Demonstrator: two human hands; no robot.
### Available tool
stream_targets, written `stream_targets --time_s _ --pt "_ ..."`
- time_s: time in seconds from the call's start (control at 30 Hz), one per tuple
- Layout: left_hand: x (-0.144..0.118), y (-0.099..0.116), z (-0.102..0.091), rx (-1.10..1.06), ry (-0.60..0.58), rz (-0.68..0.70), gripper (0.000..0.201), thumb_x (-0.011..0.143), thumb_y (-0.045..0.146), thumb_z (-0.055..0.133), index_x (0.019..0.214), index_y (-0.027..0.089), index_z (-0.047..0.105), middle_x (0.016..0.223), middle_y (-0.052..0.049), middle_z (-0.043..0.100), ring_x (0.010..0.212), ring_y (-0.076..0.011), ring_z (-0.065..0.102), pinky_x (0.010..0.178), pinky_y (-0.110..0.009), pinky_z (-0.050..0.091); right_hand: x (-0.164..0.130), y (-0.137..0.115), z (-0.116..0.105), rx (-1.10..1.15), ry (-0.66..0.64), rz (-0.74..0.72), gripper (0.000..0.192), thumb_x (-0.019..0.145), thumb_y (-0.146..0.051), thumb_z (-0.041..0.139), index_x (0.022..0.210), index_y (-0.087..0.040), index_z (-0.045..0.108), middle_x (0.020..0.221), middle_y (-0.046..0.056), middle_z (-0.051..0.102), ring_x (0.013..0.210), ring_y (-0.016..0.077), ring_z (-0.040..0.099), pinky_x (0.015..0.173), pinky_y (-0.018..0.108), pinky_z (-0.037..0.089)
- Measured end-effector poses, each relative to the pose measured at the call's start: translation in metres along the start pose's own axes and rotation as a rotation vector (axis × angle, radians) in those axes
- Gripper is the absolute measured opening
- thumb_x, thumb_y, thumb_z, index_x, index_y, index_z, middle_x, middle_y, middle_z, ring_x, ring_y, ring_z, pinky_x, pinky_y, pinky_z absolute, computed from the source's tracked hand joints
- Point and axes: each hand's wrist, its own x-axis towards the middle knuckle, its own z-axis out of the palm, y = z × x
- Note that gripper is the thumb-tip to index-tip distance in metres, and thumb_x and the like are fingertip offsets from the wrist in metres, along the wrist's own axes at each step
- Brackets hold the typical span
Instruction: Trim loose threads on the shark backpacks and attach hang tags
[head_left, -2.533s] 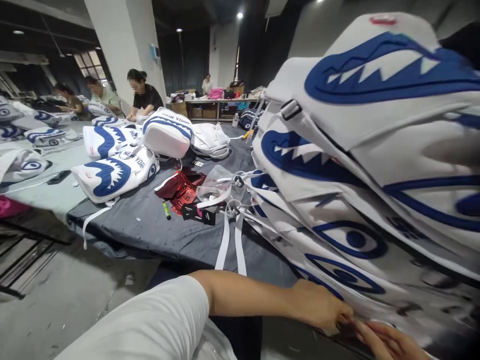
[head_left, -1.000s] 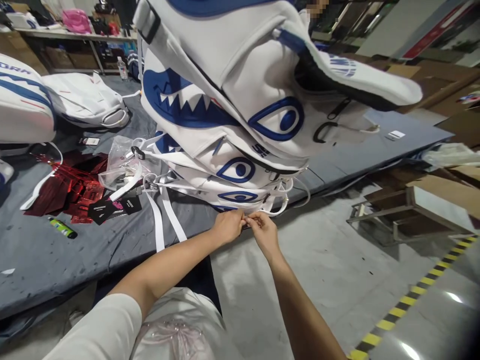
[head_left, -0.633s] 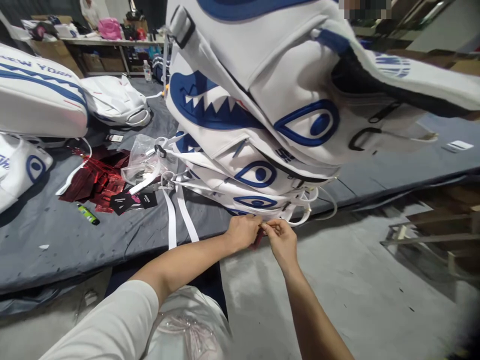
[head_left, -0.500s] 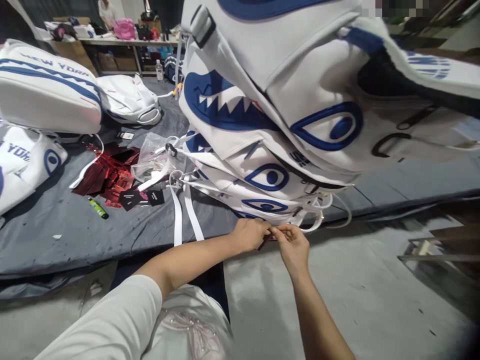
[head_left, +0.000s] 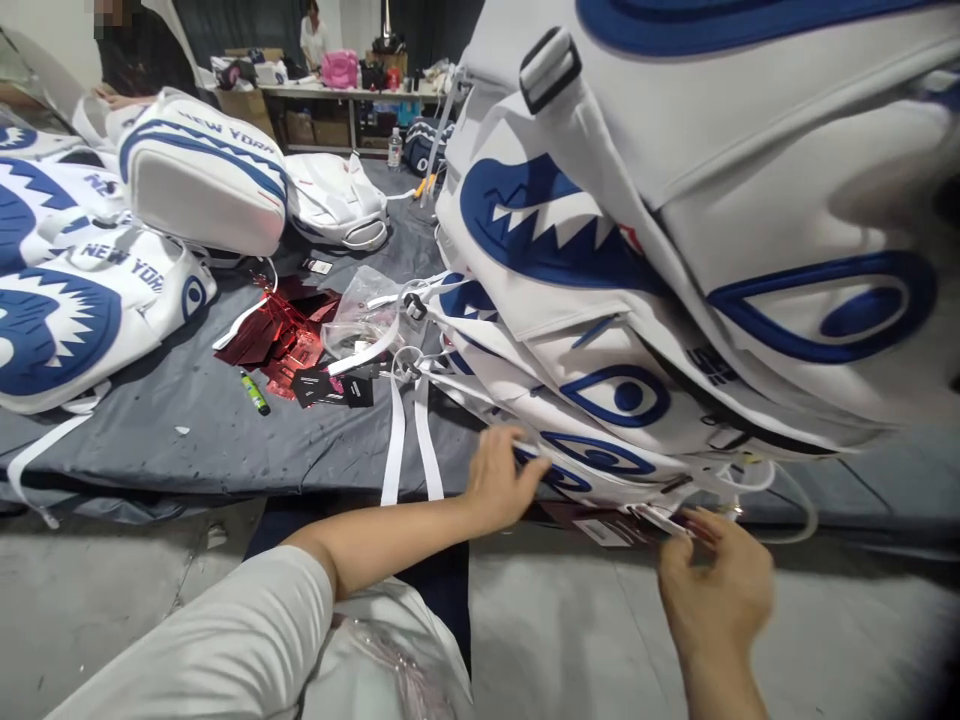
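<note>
A tall stack of white bags (head_left: 675, 250) printed with blue shark mouths and eyes leans over the near edge of the grey tabletop (head_left: 225, 450); the left hand (head_left: 504, 478) rests against the bottom bag of the stack, fingers loosely spread and gripping nothing that can be made out; the right hand (head_left: 716, 580), just below the near right corner of the stack, pinches the end of a dark red tag (head_left: 611, 528) that hangs from the lowest bag, beside white cords (head_left: 757, 485). Two white straps (head_left: 409, 450) trail off the tabletop edge to the left of the left hand; further left lie black cards (head_left: 334, 388), a heap of red foil pieces (head_left: 274, 335), a green lighter (head_left: 255, 393) and a clear plastic bag (head_left: 367, 315); more white and blue bags (head_left: 97, 300) lie at the far left; at the far end stands another table (head_left: 352, 95) with a pink bag (head_left: 340, 68), and a person (head_left: 311, 30) stands behind it.
</note>
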Motion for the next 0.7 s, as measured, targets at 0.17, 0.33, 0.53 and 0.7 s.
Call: stream_targets --time_s 0.17,0.33,0.53,0.7 --pt "0.032 -0.013 -0.015 -0.21 0.03 -0.324 0.099 0.083 0.059 0.065 0.151 0.009 0.015 0.164 -0.024 0.014 0.155 -0.0306 0.01 0.124 -0.042 0.023 0.008 0.035 0.023 -0.348 -0.127 -0.165 0.03 0.077 -0.031 0.045 0.092 -0.014 0.063 0.098 0.022 0.066 0.099 0.038 0.059 0.084 0.051 0.04" --pt "0.059 -0.017 -0.013 -0.286 -0.029 -0.339 0.089 0.078 0.062 0.068 0.143 0.011 0.035 0.159 -0.021 0.032 0.149 -0.0304 0.029 0.123 -0.039 0.026 0.01 0.041 0.024 -0.417 -0.156 -0.294 0.02 0.081 -0.032 0.047 0.067 -0.021 0.055 0.057 0.007 0.056 0.063 0.0245 0.054 0.076 0.041 0.037" --pt "0.064 -0.033 -0.015 -0.314 0.051 -0.189 0.081 0.082 0.055 0.067 0.145 0.015 0.035 0.159 -0.016 0.034 0.149 -0.0278 0.031 0.122 -0.039 0.028 -0.014 0.018 0.007 -0.421 -0.069 -0.498 0.027 0.091 -0.032 0.045 0.071 -0.02 0.059 0.055 0.007 0.058 0.058 0.0242 0.056 0.066 0.037 0.037" --pt "0.076 -0.04 -0.045 -0.313 -0.01 -0.073 0.07 0.083 0.056 0.065 0.138 0.015 0.047 0.149 -0.014 0.049 0.138 -0.0267 0.047 0.113 -0.036 0.039 -0.029 -0.017 0.0 -0.371 -0.02 -0.617 0.025 0.092 -0.029 0.045 0.075 -0.018 0.06 0.055 0.007 0.057 0.056 0.0257 0.056 0.058 0.035 0.036"
